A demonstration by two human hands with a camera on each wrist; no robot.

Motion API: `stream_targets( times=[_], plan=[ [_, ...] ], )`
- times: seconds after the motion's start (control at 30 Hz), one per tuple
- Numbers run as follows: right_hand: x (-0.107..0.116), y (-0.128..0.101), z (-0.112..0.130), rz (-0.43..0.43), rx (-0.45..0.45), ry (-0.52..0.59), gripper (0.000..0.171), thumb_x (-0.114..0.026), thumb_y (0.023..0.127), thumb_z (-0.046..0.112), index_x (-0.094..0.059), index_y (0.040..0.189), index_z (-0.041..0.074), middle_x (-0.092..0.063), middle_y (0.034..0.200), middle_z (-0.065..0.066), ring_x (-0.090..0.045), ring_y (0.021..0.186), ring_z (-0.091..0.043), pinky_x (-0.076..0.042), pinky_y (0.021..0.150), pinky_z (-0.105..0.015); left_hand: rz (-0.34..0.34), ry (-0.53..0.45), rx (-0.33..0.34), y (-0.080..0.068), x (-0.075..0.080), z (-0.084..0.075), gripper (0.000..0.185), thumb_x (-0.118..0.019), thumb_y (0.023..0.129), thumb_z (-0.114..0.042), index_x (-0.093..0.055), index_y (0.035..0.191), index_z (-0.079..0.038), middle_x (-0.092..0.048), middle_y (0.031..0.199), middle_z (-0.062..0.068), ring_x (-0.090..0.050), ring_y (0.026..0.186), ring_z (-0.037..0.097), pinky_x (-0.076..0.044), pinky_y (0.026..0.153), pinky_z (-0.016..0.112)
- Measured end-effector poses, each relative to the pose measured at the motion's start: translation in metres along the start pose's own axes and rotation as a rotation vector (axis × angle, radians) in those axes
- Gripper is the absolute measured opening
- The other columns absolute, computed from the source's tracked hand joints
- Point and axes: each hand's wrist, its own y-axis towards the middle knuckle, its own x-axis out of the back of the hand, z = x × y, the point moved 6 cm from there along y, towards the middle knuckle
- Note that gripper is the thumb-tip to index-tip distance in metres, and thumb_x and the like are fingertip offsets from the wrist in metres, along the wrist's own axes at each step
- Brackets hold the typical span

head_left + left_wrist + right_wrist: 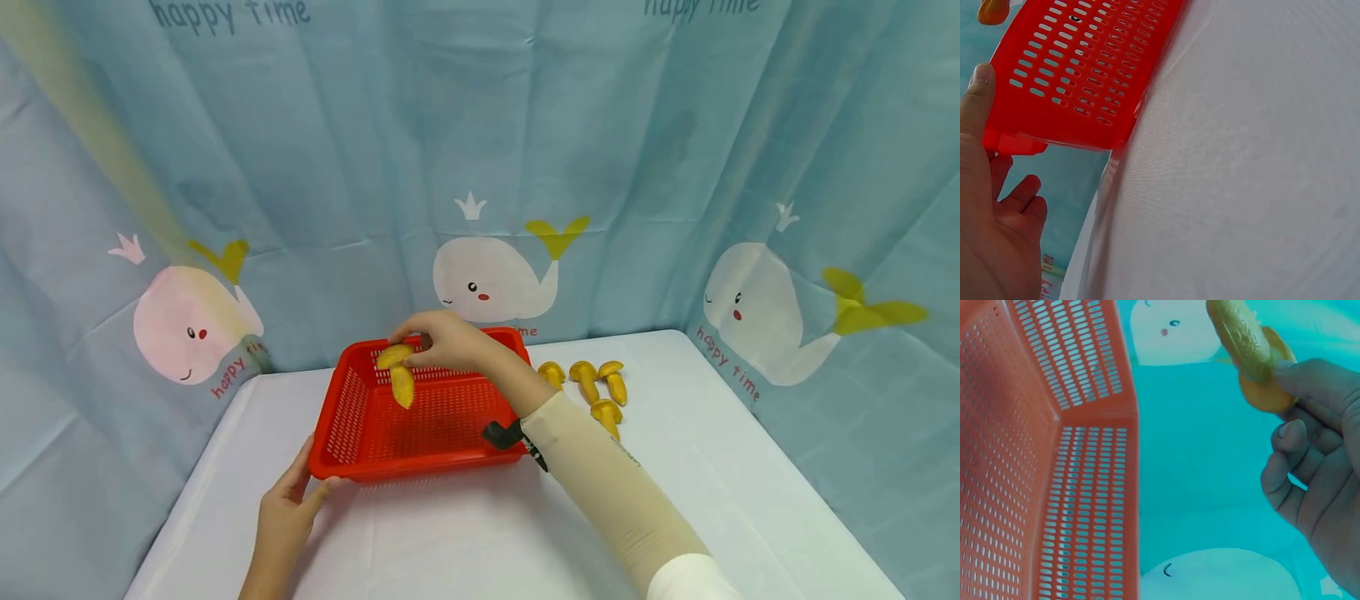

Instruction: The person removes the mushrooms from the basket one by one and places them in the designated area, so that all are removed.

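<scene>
My right hand (pixel 448 342) pinches a yellow mushroom (pixel 402 387) by its cap between thumb and fingers. The mushroom hangs stem down over the back left part of a red plastic basket (pixel 420 467). In the right wrist view the mushroom (pixel 1241 337) is up beside the basket's slotted wall (pixel 1088 506), apart from it. At the basket's near left corner my left hand (pixel 285 508) grips the rim. The left wrist view has that thumb (pixel 979 94) along the rim, with the other fingers curled beneath it. Inside the basket, the visible floor is bare.
Several more yellow mushrooms (pixel 585 379) lie on the white table (pixel 420 542) to the right of the basket, partly behind my right forearm. A light blue curtain (pixel 337 167) with whale prints stands along the back and both sides. A black device (pixel 504 435) is strapped at my right wrist.
</scene>
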Motion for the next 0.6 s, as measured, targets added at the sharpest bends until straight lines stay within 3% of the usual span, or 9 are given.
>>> stream_targets(
  times=[0.3, 0.6],
  plan=[
    [0.016, -0.031, -0.002, -0.062, 0.014, 0.012, 0.032, -0.075, 0.093, 0.014, -0.073, 0.125, 0.015, -0.070, 0.117, 0.007, -0.062, 0.082, -0.018, -0.054, 0.073, -0.024, 0.000, 0.035, 0.001, 0.003, -0.001, -0.002, 0.078, -0.080, 0.090, -0.018, -0.042, 0.157, -0.030, -0.045, 0.159, -0.003, -0.041, 0.139, -0.009, -0.038, 0.103, 0.005],
    [0.026, -0.065, -0.010, -0.127, -0.025, 0.014, 0.029, -0.076, 0.093, 0.015, -0.073, 0.121, 0.021, -0.067, 0.096, 0.008, -0.051, 0.072, -0.011, -0.046, 0.064, -0.022, 0.000, 0.036, -0.004, -0.001, 0.002, -0.002, 0.077, -0.079, 0.091, -0.015, -0.042, 0.157, -0.029, -0.044, 0.160, 0.002, -0.040, 0.137, -0.012, -0.039, 0.102, 0.005]
  ],
)
